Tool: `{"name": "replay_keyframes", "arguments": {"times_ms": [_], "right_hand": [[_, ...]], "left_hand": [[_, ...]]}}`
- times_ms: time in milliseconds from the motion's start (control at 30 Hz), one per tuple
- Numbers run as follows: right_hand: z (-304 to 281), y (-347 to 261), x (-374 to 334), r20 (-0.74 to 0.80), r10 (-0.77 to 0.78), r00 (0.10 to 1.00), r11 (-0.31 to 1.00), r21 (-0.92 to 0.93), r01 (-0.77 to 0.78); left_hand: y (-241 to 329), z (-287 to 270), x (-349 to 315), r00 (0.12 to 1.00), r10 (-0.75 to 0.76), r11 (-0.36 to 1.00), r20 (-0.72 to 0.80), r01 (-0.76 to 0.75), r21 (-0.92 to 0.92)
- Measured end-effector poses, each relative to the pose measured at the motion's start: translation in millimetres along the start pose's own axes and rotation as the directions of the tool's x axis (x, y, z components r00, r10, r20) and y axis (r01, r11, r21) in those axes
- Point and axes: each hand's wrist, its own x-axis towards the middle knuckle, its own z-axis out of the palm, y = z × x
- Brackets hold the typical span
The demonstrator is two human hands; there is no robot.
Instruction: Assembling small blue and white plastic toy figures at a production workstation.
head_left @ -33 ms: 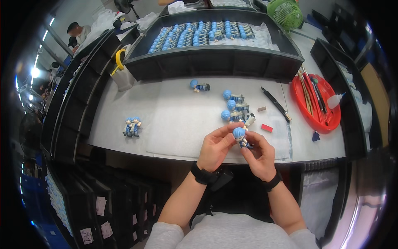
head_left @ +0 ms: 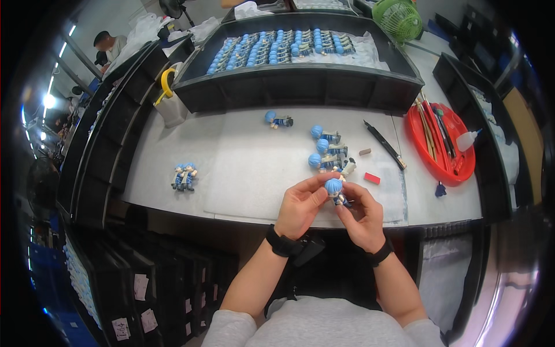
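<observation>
Almost unchanged since earlier frame: left hand (head_left: 300, 209), right hand (head_left: 365, 218), turned inward, still grasp blue-haired doll (head_left: 333, 187) between them, near side of desk (head_left: 248, 173).

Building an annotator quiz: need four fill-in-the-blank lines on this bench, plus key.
The left hand and right hand hold a figurine with ____ hair.
The round tray holding brushes is coloured ____.
Well left of the hands, a tight cluster has ____ figurines.
The black pen-like tool lies on the tray's ____ side.
Missing: blue; red; two; left.
</observation>
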Motion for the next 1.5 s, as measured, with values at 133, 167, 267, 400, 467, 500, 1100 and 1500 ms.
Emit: {"name": "replay_keyframes", "arguments": {"times_ms": [133, 167, 267, 400, 467, 500, 1100, 1500], "right_hand": [[0.8, 1.6, 2.2, 0.015, -0.034, 0.999, 0.999, -0.018, 0.035], [0.6, 1.6, 2.4, 0.014, -0.034, 0.999, 0.999, -0.019, 0.034], [0.2, 2.1, 2.5, 0.017, -0.042, 0.999, 0.998, -0.042, 0.043], [1.2, 1.1, 2.6, -0.001, -0.041, 0.999, 0.999, -0.018, 0.041], [1.8, 0.2, 2.1, -0.019, -0.044, 0.999, 0.999, -0.012, 0.044], [1.9, 0.3, 1.6, -0.041, -0.060, 0.997, 0.997, -0.050, 0.058], [-4.0, 3.7, 0.5, -0.023, -0.075, 0.997, 0.997, -0.005, 0.075], [-1.3, 1.7, 1.3, -0.034, -0.054, 0.998, 0.998, -0.041, 0.053]], "left_hand": [[-4.3, -4.4, -2.5, 0.999, 0.039, 0.996, -0.009, -0.038, 0.077], [-4.3, -4.2, -1.5, 0.999, 0.049, 0.998, 0.010, -0.049, 0.042], [-4.4, -5.2, -1.4, 0.998, 0.054, 0.998, 0.031, -0.055, 0.016], [-3.4, -3.5, -1.9, 0.999, 0.039, 0.999, 0.010, -0.040, 0.023], [-1.8, 0.6, -1.1, 0.998, 0.057, 0.997, 0.005, -0.057, 0.057], [-1.6, 2.4, -0.7, 0.997, 0.075, 0.993, 0.001, -0.075, 0.091], [-4.8, 2.3, -1.6, 0.993, 0.105, 0.992, -0.045, -0.101, 0.071], [-1.5, 6.0, -1.3, 0.994, 0.105, 0.974, 0.011, -0.105, 0.200]]}}
